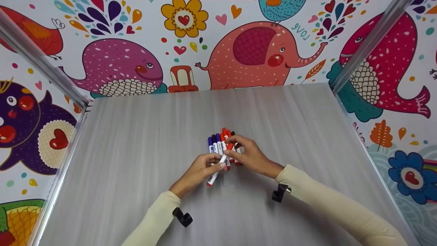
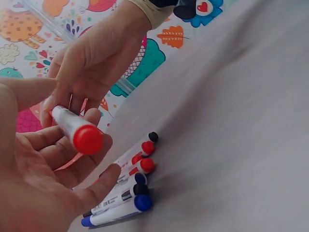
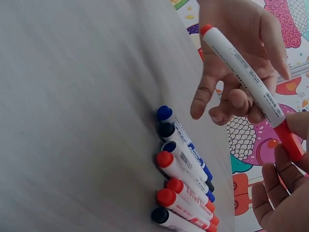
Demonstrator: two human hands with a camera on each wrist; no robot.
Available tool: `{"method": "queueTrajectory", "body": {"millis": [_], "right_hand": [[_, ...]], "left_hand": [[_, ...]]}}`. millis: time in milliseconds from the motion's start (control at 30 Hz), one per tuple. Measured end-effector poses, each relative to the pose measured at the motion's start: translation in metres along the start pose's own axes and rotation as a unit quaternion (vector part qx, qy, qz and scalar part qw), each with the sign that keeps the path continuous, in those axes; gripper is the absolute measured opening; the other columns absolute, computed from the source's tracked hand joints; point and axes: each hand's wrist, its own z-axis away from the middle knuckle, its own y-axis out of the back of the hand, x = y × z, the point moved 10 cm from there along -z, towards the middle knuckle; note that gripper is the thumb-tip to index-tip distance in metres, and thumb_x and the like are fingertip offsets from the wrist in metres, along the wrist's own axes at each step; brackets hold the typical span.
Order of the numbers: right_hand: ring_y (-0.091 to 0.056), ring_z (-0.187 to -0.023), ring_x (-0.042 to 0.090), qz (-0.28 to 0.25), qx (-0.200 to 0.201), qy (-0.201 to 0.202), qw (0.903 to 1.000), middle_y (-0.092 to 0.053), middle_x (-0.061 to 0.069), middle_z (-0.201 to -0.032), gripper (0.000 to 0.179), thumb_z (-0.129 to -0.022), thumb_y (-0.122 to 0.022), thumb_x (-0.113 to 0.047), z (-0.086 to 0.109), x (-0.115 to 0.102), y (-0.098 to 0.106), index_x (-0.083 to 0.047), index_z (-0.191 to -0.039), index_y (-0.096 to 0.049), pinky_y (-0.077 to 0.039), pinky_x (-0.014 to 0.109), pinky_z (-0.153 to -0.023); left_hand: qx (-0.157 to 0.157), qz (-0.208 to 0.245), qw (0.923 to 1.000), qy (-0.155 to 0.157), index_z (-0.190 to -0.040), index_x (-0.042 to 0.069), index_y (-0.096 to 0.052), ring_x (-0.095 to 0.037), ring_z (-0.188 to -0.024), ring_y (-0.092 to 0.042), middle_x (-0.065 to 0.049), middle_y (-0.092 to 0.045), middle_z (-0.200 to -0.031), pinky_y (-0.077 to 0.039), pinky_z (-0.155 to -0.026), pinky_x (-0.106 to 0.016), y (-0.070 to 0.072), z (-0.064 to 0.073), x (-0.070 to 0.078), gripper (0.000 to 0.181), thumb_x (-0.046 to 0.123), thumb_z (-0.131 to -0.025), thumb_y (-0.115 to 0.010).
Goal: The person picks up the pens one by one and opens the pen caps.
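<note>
A red-capped whiteboard marker [image 3: 246, 75] with a white barrel is held up at a slant between the two hands. My right hand [image 1: 254, 157] pinches its red cap between thumb and fingers. Beside the barrel is my left hand [image 1: 201, 169], palm turned toward it. In the left wrist view the red end [image 2: 88, 140] of the marker passes over the left fingers, with the thumb apart from it. Under the hands lies a side-by-side row of markers [image 3: 186, 166] with blue, black and red caps; the hands partly cover it in the head view.
The row rests on a grey wood-grain table [image 1: 136, 136]. Metal frame posts [image 1: 372, 44] stand at the table's back corners. Behind them runs a wall printed with cartoon animals [image 1: 119, 68]. Both wrists carry small black camera mounts [image 1: 182, 217].
</note>
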Motion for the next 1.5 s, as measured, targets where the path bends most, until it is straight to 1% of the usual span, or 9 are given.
{"method": "queueTrajectory", "body": {"millis": [133,300,367,500,633,900,1233,1400,1500], "right_hand": [[-0.067,-0.108,0.024,0.010,0.000,0.005,0.9999,-0.074,0.015,-0.127,0.034,-0.103,-0.080,-0.015,0.007,-0.002,0.003,0.000,-0.131,-0.069,-0.055,0.060,-0.097],[-0.067,-0.108,0.024,0.025,-0.005,0.013,0.9996,-0.074,0.011,-0.125,0.033,-0.103,-0.080,-0.015,0.015,-0.004,0.003,0.000,-0.131,-0.070,-0.055,0.059,-0.096],[-0.067,-0.108,0.024,0.028,-0.005,0.013,0.9995,-0.074,0.010,-0.123,0.031,-0.103,-0.080,-0.015,0.018,-0.004,0.004,0.000,-0.128,-0.071,-0.056,0.059,-0.096],[-0.069,-0.107,0.024,0.036,-0.011,0.006,0.9993,-0.074,0.008,-0.119,0.027,-0.101,-0.082,-0.015,0.022,-0.004,0.005,-0.001,-0.123,-0.074,-0.057,0.055,-0.096],[-0.068,-0.106,0.022,0.051,-0.024,-0.002,0.9984,-0.074,0.005,-0.117,0.022,-0.100,-0.083,-0.013,0.026,-0.002,0.004,-0.004,-0.119,-0.077,-0.057,0.045,-0.097],[-0.068,-0.101,0.017,0.047,-0.050,-0.007,0.9976,-0.077,0.003,-0.114,0.014,-0.102,-0.079,-0.010,0.031,0.002,0.002,-0.009,-0.116,-0.080,-0.057,0.037,-0.093],[-0.068,-0.092,0.014,0.007,-0.047,-0.018,0.9987,-0.081,0.002,-0.104,0.013,-0.104,-0.078,-0.015,0.032,0.001,0.004,-0.009,-0.112,-0.085,-0.056,0.030,-0.084],[-0.069,-0.087,0.011,0.000,-0.055,-0.048,0.9974,-0.083,0.000,-0.101,0.014,-0.105,-0.077,-0.017,0.031,0.004,0.004,-0.010,-0.112,-0.087,-0.058,0.030,-0.081],[-0.071,-0.085,0.017,-0.015,-0.064,-0.064,0.9957,-0.083,0.005,-0.097,0.015,-0.106,-0.075,-0.018,0.032,0.005,0.002,-0.010,-0.108,-0.088,-0.057,0.027,-0.077]], "left_hand": [[-0.009,-0.049,0.9987,0.007,-0.127,-0.006,-0.073,-0.038,-0.105,-0.072,-0.023,-0.078,-0.114,-0.056,-0.082,-0.027,-0.001,-0.004,0.002,0.036,0.022,-0.105,-0.073],[-0.009,-0.117,0.9929,0.017,-0.121,0.003,-0.077,-0.018,-0.096,-0.071,-0.005,-0.077,-0.107,-0.058,-0.081,-0.028,-0.001,-0.007,0.006,0.028,0.024,-0.103,-0.077],[-0.006,-0.138,0.9903,0.017,-0.119,0.005,-0.078,-0.016,-0.095,-0.069,-0.002,-0.076,-0.105,-0.058,-0.081,-0.029,-0.001,-0.009,0.009,0.023,0.023,-0.103,-0.078],[0.004,-0.182,0.9832,-0.001,-0.113,0.009,-0.081,-0.015,-0.091,-0.065,0.002,-0.075,-0.101,-0.057,-0.078,-0.029,-0.001,-0.011,0.018,0.014,0.019,-0.104,-0.078],[0.007,-0.239,0.9706,-0.030,-0.109,0.009,-0.082,-0.013,-0.084,-0.062,0.002,-0.076,-0.099,-0.055,-0.073,-0.027,-0.004,-0.013,0.028,0.010,0.016,-0.103,-0.079],[0.024,-0.369,0.9247,-0.089,-0.110,0.008,-0.082,-0.014,-0.088,-0.065,-0.004,-0.079,-0.105,-0.061,-0.081,-0.031,-0.012,-0.013,0.044,0.012,0.016,-0.101,-0.082],[0.052,-0.439,0.8788,-0.179,-0.118,0.008,-0.082,-0.020,-0.100,-0.073,-0.004,-0.083,-0.111,-0.060,-0.094,-0.040,-0.025,-0.003,0.059,0.022,0.021,-0.100,-0.084],[0.067,-0.485,0.8425,-0.225,-0.115,0.010,-0.083,-0.020,-0.098,-0.072,-0.002,-0.082,-0.106,-0.058,-0.092,-0.041,-0.032,0.001,0.068,0.022,0.025,-0.099,-0.085],[0.072,-0.515,0.8195,-0.242,-0.111,0.011,-0.083,-0.020,-0.095,-0.069,-0.001,-0.081,-0.101,-0.056,-0.089,-0.039,-0.036,0.003,0.072,0.020,0.027,-0.099,-0.085]]}}
